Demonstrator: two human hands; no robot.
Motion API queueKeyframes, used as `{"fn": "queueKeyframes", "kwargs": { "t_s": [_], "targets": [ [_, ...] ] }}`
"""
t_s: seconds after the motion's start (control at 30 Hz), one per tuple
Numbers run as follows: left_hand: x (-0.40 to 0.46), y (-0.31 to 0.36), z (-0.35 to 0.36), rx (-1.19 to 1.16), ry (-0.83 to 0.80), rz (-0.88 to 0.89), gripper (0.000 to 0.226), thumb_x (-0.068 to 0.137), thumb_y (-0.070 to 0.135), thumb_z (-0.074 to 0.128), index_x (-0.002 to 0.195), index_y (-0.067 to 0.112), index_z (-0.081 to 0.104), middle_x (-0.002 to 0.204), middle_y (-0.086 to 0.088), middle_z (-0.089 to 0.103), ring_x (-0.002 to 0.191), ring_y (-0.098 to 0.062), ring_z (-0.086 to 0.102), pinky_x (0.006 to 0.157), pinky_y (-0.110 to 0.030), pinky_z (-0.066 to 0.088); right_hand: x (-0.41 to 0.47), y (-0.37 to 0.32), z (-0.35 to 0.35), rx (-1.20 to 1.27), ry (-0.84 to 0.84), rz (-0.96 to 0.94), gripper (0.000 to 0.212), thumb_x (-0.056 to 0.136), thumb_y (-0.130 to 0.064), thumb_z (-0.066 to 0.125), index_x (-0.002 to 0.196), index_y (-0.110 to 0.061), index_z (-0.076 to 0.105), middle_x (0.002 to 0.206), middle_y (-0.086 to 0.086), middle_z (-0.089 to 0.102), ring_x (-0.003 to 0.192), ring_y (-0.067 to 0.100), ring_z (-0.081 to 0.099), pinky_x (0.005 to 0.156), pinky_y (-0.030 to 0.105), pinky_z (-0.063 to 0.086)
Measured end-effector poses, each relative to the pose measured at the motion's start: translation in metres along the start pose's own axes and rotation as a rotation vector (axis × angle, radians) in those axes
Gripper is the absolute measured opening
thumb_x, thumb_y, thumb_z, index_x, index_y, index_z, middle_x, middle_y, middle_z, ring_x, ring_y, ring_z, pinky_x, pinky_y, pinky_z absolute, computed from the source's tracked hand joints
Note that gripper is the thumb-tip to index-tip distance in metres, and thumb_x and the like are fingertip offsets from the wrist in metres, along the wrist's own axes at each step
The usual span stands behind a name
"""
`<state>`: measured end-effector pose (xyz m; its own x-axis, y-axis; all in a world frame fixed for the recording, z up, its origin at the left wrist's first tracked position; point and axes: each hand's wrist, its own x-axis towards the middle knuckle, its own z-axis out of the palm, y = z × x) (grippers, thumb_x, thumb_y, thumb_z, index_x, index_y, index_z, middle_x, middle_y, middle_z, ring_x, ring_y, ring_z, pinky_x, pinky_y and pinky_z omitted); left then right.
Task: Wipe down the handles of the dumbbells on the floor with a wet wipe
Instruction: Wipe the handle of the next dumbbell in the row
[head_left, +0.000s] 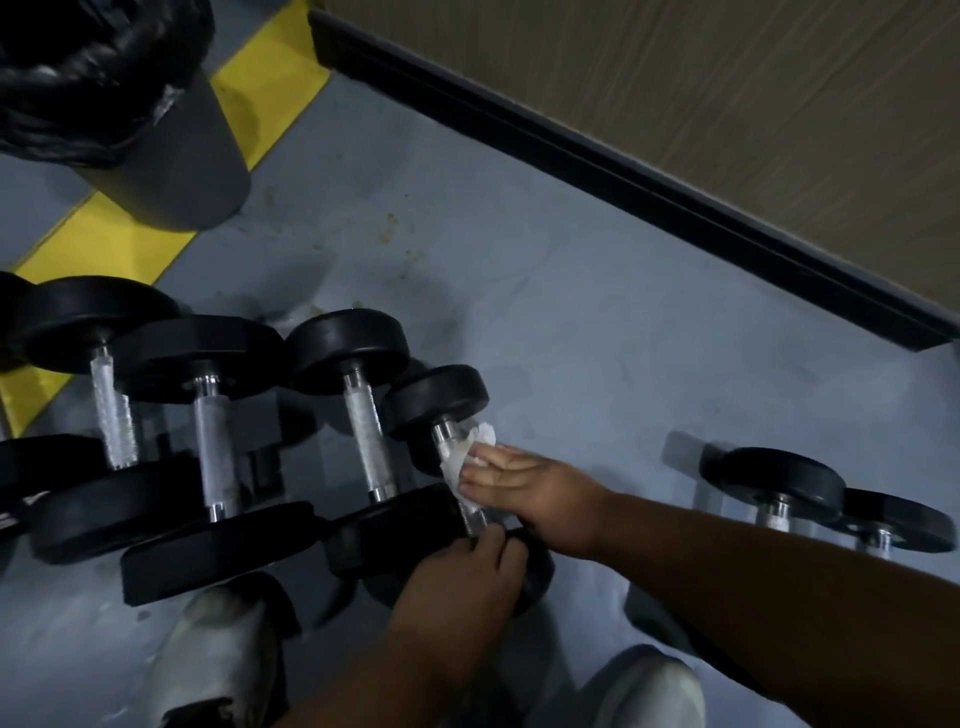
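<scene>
Now your right hand (524, 480) presses the wipe (460, 462) around the dumbbell (441, 410) handle with fingers curled, while your left hand (467, 582) grips its near end

A grey bin (176, 171) with black liner (98, 67) stands near yellow floor stripes (109, 244).
</scene>
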<state>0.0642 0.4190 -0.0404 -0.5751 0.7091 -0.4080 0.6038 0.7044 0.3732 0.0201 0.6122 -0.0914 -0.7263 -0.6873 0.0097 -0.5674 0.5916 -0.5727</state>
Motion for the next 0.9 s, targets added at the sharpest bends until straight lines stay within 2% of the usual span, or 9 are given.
{"fn": "queueKeyframes", "kwargs": {
  "t_s": [0.13,0.3,0.4,0.5,0.57,0.67,0.77,0.83,0.9],
  "targets": [
    [0.013,0.021,0.002,0.086,0.039,-0.093,0.062,0.035,0.026,0.089,0.091,0.011,0.067,0.084,-0.01,0.061,0.053,-0.028,0.056,0.034,-0.029,0.036,0.004,0.007,-0.012,-0.035,-0.092,-0.097,0.039,0.104,-0.021,0.039,0.136,-0.008,0.058,0.146,0.008,0.051,0.144,0.026,0.035,0.119,0.039,0.026],
    [0.025,0.025,0.001,0.078,0.02,-0.065,0.051,0.03,0.018,0.091,0.076,0.01,0.071,0.06,-0.006,0.061,0.033,-0.024,0.052,0.03,-0.023,0.033,0.017,0.007,-0.012,-0.07,-0.109,-0.016,0.048,0.094,-0.009,0.047,0.142,-0.011,0.052,0.152,0.006,0.044,0.147,0.025,0.028,0.118,0.044,0.028],
    [0.02,0.019,-0.022,0.166,-0.151,0.02,0.052,0.06,0.016,0.083,0.107,0.001,0.067,0.088,-0.014,0.067,0.059,-0.031,0.065,0.045,-0.03,0.038,0.005,-0.002,-0.007,-0.103,-0.096,0.075,0.057,0.09,-0.012,0.037,0.146,-0.01,0.047,0.154,0.008,0.041,0.147,0.026,0.028,0.118,0.046,0.029],
    [0.02,0.008,-0.02,0.243,-0.151,0.174,0.044,0.088,0.005,0.055,0.131,-0.003,0.046,0.119,-0.022,0.057,0.095,-0.042,0.062,0.069,-0.042,0.044,-0.013,-0.008,-0.006,-0.122,-0.075,0.079,0.066,0.084,-0.006,0.028,0.148,-0.008,0.042,0.157,0.008,0.034,0.149,0.026,0.022,0.12,0.044,0.023],
    [0.016,-0.003,-0.023,0.238,-0.102,0.281,0.034,0.086,0.013,0.047,0.117,0.007,0.061,0.101,-0.011,0.066,0.077,-0.032,0.066,0.059,-0.035,0.048,-0.015,-0.006,-0.008,-0.14,-0.072,0.06,0.071,0.082,0.001,0.025,0.151,-0.01,0.038,0.16,0.006,0.028,0.151,0.024,0.016,0.121,0.045,0.021],
    [0.006,-0.019,-0.009,0.23,-0.046,0.355,0.039,0.075,0.028,0.033,0.082,0.021,0.071,0.068,0.005,0.064,0.042,-0.017,0.056,0.037,-0.02,0.034,0.001,0.003,-0.011,-0.144,-0.058,0.08,0.078,0.078,0.007,0.034,0.152,-0.014,0.035,0.162,0.002,0.024,0.151,0.02,0.013,0.12,0.043,0.023],
    [-0.001,-0.018,-0.004,0.256,0.027,0.337,0.039,0.077,0.025,0.034,0.089,0.021,0.071,0.073,0.003,0.066,0.045,-0.02,0.056,0.038,-0.024,0.038,0.002,-0.007,-0.001,-0.102,-0.039,0.073,0.073,0.079,0.012,0.043,0.149,-0.007,0.04,0.16,0.008,0.028,0.151,0.024,0.014,0.121,0.045,0.02],
    [-0.006,-0.019,0.002,0.283,0.155,0.324,0.034,0.082,0.019,0.041,0.095,0.018,0.072,0.076,-0.003,0.066,0.05,-0.024,0.056,0.042,-0.027,0.043,-0.014,-0.022,0.012,-0.059,-0.079,0.006,0.057,0.091,0.002,0.041,0.148,-0.003,0.039,0.16,0.012,0.025,0.151,0.027,0.013,0.121,0.048,0.018],
    [-0.01,-0.02,0.003,0.246,0.27,0.342,0.026,0.088,0.017,0.049,0.1,0.014,0.072,0.081,-0.007,0.067,0.058,-0.026,0.058,0.051,-0.031,0.051,-0.027,-0.03,0.014,-0.007,-0.141,-0.042,0.06,0.092,-0.002,0.044,0.151,-0.005,0.034,0.162,0.009,0.022,0.152,0.025,0.011,0.119,0.051,0.02]
  ]
}}
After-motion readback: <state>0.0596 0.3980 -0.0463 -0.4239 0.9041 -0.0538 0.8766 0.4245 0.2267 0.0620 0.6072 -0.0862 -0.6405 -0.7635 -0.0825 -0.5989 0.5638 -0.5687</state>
